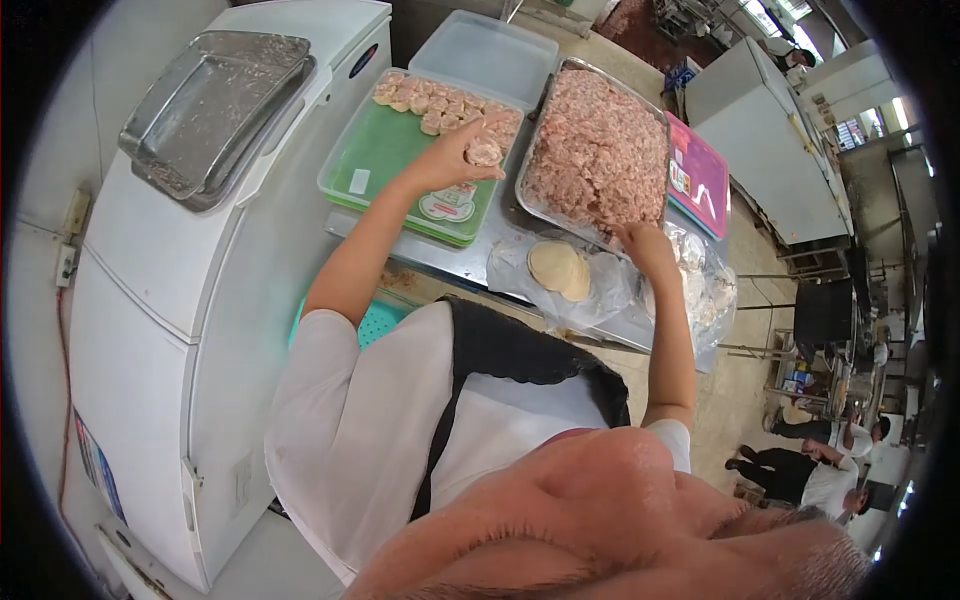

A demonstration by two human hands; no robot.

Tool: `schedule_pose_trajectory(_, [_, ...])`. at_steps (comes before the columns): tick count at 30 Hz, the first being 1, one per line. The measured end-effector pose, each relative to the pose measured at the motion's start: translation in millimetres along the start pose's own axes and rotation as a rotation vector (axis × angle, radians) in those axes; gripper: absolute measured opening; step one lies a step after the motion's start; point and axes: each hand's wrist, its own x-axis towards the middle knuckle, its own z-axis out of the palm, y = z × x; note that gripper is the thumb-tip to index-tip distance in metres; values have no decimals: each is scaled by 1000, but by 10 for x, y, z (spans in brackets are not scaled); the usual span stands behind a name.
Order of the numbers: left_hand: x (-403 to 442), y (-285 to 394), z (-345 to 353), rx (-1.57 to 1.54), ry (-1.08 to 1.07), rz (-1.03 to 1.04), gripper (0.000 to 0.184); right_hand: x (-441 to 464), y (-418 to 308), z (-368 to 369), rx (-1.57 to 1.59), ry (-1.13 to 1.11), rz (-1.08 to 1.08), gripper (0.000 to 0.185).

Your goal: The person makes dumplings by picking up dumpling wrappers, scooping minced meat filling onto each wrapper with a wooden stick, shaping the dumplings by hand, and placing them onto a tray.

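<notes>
My left hand [452,160] is cupped around an open-topped meat dumpling [483,151], its meat filling facing up. Beneath it is a green-bottomed plastic tray [375,160], with rows of similar dumplings [440,105] along its far side. My right hand [645,246] is at the near right corner of a metal tray [527,195] heaped with minced meat [600,140]. Its fingers are curled at the edge of the meat, and what they hold, if anything, is hidden. Between the hands, round pale dumpling wrappers [558,268] lie stacked on a clear plastic bag [510,262].
A clear plastic lid or tray [485,55] lies behind the dumplings. Purple container lids [702,175] are right of the meat. A plastic bag of whitish contents [710,290] sits at the table's right end. A white freezer [150,290] carrying metal pans [215,110] stands left. Other people [825,485] are far right.
</notes>
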Motion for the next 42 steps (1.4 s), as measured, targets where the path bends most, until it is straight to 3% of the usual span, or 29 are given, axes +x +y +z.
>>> schedule_pose_trajectory(2, [59,30,142,33,76,148,44,179,-166,9,-87,-42,-47,43])
schedule_pose_trajectory(5, [82,-26,281,-115,-120,-47,35,548,-308,177,-194,70,-108,37])
schedule_pose_trajectory(8, [38,-77,432,-20,-43,-186,30,798,-339,622,-263,185,-176,32])
schedule_pose_trajectory(11, [-53,-4,475,-3,3,-258,42,779,-428,791,-226,283,-273,29])
schedule_pose_trajectory(14, [-169,34,520,144,29,-318,43,698,-304,629,-239,116,-431,33])
schedule_pose_trajectory(17, [-273,105,574,186,10,-343,48,597,-224,523,-88,-33,-403,39])
schedule_pose_trajectory(23, [-302,-68,858,208,76,-244,48,481,421,507,655,-171,-302,45])
schedule_pose_trajectory(26, [-89,195,920,-22,-34,-276,58,410,616,306,854,-192,-107,42])
schedule_pose_trajectory(27, [-17,202,989,49,-9,-170,51,298,500,47,929,-209,-110,36])
schedule_pose_trajectory(29, [118,208,1133,185,45,44,37,206,297,-67,910,44,-395,33])
schedule_pose_trajectory(30, [195,251,1159,119,-74,30,36,180,267,-86,889,170,-537,31])
schedule_pose_trajectory(32, [353,330,1148,-12,-309,2,32,171,313,-21,697,13,-499,27])
schedule_pose_trajectory(34, [421,282,1151,113,-388,10,31,69,227,-162,678,-112,-440,27])
schedule_pose_trajectory(35, [436,262,1175,175,-422,14,31,108,312,-122,642,-47,-483,26])
schedule_pose_trajectory(37, [391,155,1317,221,-313,-14,32,182,526,-20,575,81,-565,24])
schedule_pose_trajectory(40, [397,146,1429,226,-149,-214,35,172,680,-286,421,41,-334,23])
schedule_pose_trajectory(42, [439,11,1513,186,-107,-315,39,44,616,-297,255,283,-402,22])
